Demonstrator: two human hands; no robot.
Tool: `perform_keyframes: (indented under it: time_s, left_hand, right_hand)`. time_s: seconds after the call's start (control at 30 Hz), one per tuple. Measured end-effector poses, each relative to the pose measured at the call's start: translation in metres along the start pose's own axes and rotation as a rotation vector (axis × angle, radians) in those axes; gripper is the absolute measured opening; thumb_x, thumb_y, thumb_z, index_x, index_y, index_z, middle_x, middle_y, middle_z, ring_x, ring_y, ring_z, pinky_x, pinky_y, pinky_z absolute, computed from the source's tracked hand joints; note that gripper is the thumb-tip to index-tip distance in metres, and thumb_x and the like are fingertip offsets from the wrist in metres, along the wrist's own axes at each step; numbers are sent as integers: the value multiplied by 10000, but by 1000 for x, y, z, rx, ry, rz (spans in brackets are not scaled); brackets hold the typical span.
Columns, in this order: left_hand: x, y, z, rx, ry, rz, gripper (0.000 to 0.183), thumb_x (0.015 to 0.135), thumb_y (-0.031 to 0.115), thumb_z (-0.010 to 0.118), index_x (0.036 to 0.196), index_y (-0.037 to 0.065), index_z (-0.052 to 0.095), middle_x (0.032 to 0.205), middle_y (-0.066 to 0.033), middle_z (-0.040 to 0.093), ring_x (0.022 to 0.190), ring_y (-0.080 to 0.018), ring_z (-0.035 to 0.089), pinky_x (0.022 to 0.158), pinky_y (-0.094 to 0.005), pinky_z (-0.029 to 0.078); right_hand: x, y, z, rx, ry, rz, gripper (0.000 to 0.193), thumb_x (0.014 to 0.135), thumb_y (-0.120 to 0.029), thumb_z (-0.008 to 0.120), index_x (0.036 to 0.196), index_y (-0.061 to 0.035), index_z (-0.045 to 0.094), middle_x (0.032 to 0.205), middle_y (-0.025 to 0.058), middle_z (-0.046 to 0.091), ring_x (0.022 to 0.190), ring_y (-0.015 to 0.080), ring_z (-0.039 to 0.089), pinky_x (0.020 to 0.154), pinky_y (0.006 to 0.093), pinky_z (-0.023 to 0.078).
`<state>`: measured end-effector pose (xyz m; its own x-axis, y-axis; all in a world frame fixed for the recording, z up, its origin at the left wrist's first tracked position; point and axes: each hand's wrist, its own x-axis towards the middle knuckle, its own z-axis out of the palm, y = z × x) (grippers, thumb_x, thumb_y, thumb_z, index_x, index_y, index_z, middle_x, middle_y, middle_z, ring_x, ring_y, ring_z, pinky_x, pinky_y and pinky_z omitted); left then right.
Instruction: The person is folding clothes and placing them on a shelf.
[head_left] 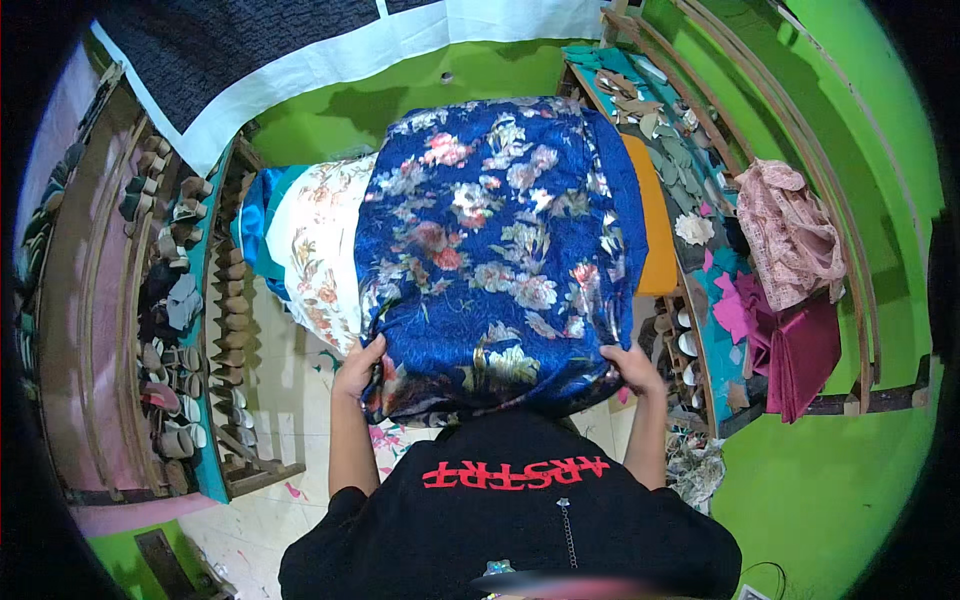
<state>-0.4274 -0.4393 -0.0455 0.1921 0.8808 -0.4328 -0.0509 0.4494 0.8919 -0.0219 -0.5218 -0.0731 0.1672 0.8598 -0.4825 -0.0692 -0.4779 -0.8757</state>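
A shiny blue floral fabric point(470, 230) lies spread in front of me, its near edge bunched and hanging toward my body. My left hand point(358, 370) is closed round the near left corner, the thumb on top. At the near right corner my right hand point(636, 370) grips the same cloth, its thumb also over the upper side. The fingers beneath are hidden by the cloth. To its left a white floral fabric point(318, 240) shows partly under the blue one. An orange surface point(650, 220) sticks out past the right edge.
Wooden racks of shoe forms point(228, 340) stand at the left. On the right, a teal-covered bench point(700, 290) bears cut scraps, a pink lacy cloth point(790, 235) and a folded maroon cloth point(805, 350). A dark, white-bordered curtain point(250, 60) hangs at the back.
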Motion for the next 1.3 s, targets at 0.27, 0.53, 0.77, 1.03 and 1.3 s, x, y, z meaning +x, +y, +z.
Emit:
perform_keyframes:
  time_s: [0.27,0.53,0.77,1.03,1.3]
  left_hand:
    - [58,51,-4,-54,-110,456,390,761,275,577,1043,49,432,708,9,489,618,-96,467,569,-226,398]
    - [229,180,44,-472,-254,519,447,817,367,479,1066,-4,497,984,-145,562,868,-242,569,790,-367,460]
    - [392,147,-6,-168,140,80,692,686,580,513,1148,65,483,1167,-149,465,1141,-228,364,922,-407,284]
    - [366,47,17,726,476,266,787,576,501,668,1117,-34,466,1125,-231,469,1031,-313,473,885,-372,358]
    - [333,95,75,907,454,135,512,612,366,672,909,-39,573,829,-206,605,798,-317,585,713,-355,447]
  right_hand:
    - [26,-105,-21,184,112,-283,339,705,-192,621,994,-58,504,774,1,546,577,90,518,495,236,442]
    - [265,-243,-37,480,-288,-279,310,818,-271,519,955,5,554,849,85,613,714,162,593,671,297,493]
    - [393,-231,-4,-267,171,-314,709,683,-490,600,1091,70,455,997,220,549,936,319,534,852,419,390]
    - [322,-131,8,-707,370,-62,1055,569,-568,647,1275,59,175,1281,288,219,1194,415,217,978,459,199]
    - [333,-128,6,-687,500,-169,709,519,-261,747,1085,49,455,1005,237,549,929,327,545,812,338,420]
